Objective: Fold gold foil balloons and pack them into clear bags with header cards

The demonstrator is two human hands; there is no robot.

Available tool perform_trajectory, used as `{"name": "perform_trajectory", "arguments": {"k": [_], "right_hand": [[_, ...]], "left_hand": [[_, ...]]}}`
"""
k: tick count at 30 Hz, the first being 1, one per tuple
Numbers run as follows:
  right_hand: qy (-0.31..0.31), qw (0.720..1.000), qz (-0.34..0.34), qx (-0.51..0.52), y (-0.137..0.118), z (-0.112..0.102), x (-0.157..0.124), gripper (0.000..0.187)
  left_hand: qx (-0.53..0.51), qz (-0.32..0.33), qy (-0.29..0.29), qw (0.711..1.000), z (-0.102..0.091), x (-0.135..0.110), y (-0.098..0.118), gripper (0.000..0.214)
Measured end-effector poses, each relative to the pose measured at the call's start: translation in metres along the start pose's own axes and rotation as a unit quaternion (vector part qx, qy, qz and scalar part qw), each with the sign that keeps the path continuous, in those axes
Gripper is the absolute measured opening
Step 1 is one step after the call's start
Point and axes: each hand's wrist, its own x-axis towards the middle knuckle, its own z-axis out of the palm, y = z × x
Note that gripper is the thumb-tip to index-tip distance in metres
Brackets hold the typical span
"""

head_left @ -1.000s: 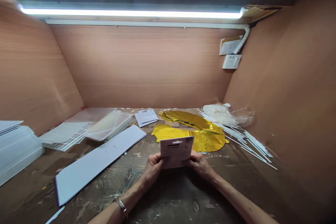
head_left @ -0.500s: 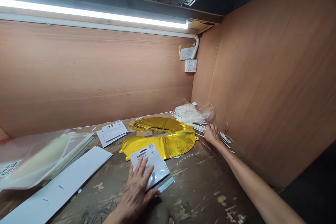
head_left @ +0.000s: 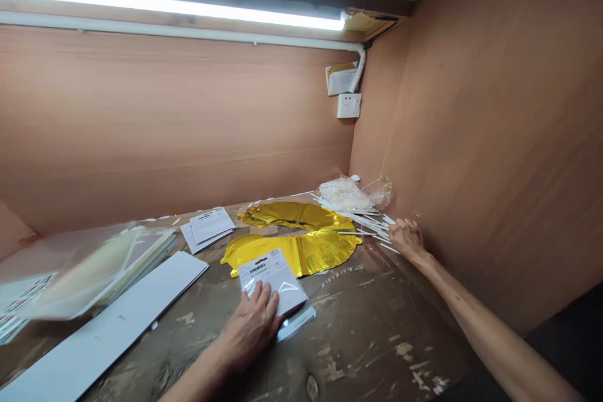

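My left hand [head_left: 254, 320] rests on a clear packet with a white printed card [head_left: 276, 279], fingers close together on top and the thumb at its near right edge. The packet's clear flap [head_left: 296, 323] sticks out toward me. Under the packet's far edge lies a flat gold foil balloon [head_left: 325, 251], curved like a C. My right hand [head_left: 407, 239] is closed at the right ends of some thin white straws [head_left: 377, 226] by the side wall; its fingertips are partly hidden.
A clear bag of white pieces [head_left: 346, 193] sits in the back corner. Printed card packets [head_left: 207, 228] lie behind the long white board [head_left: 117, 320]; a stack of plastic sleeves [head_left: 103, 270] is at left. A socket [head_left: 349, 105] and lit tube [head_left: 188, 6] are above.
My right hand has shifted right along the straws, and some straws now fan out to its left. My left hand's fingers have drawn closer together on the packet. The view has tilted down slightly.
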Motion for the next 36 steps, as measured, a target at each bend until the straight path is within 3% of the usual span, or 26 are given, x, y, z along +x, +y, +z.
{"name": "perform_trajectory", "arguments": {"k": [2, 4, 8, 11, 15, 23, 27, 32, 36], "right_hand": [[0.003, 0.999, -0.03, 0.017, -0.007, -0.02, -0.015, 0.027], [0.01, 0.991, -0.087, 0.101, -0.022, -0.042, -0.035, 0.025], [-0.036, 0.92, -0.214, 0.325, -0.067, -0.087, -0.086, 0.022], [-0.097, 0.885, -0.272, 0.365, -0.097, -0.11, -0.113, 0.021], [-0.122, 0.879, -0.304, 0.347, -0.118, -0.121, -0.117, 0.023], [-0.065, 0.927, -0.314, 0.194, -0.145, -0.113, -0.12, 0.028], [-0.08, 0.918, -0.314, 0.228, -0.163, -0.088, -0.11, 0.018], [-0.154, 0.862, -0.202, 0.439, -0.177, -0.048, -0.088, 0.024], [-0.236, 0.757, -0.082, 0.604, -0.175, -0.043, -0.091, 0.023]], "left_hand": [[0.008, 0.013, -0.022, 1.0, -0.007, 0.001, 0.003, 0.035], [0.018, 0.022, -0.042, 0.999, -0.015, 0.003, 0.006, 0.032], [0.016, 0.035, -0.05, 0.998, -0.028, 0.008, 0.006, 0.028], [-0.027, 0.035, -0.075, 0.996, -0.039, 0.014, 0.001, 0.029], [-0.046, 0.03, -0.105, 0.993, -0.052, 0.021, -0.004, 0.029], [-0.032, 0.05, -0.068, 0.996, -0.048, 0.022, 0.005, 0.029], [-0.014, 0.044, -0.067, 0.997, -0.042, 0.017, 0.013, 0.024], [-0.007, 0.024, -0.059, 0.998, -0.043, 0.009, 0.019, 0.024], [-0.016, -0.012, -0.066, 0.998, -0.044, 0.006, 0.016, 0.026]]}}
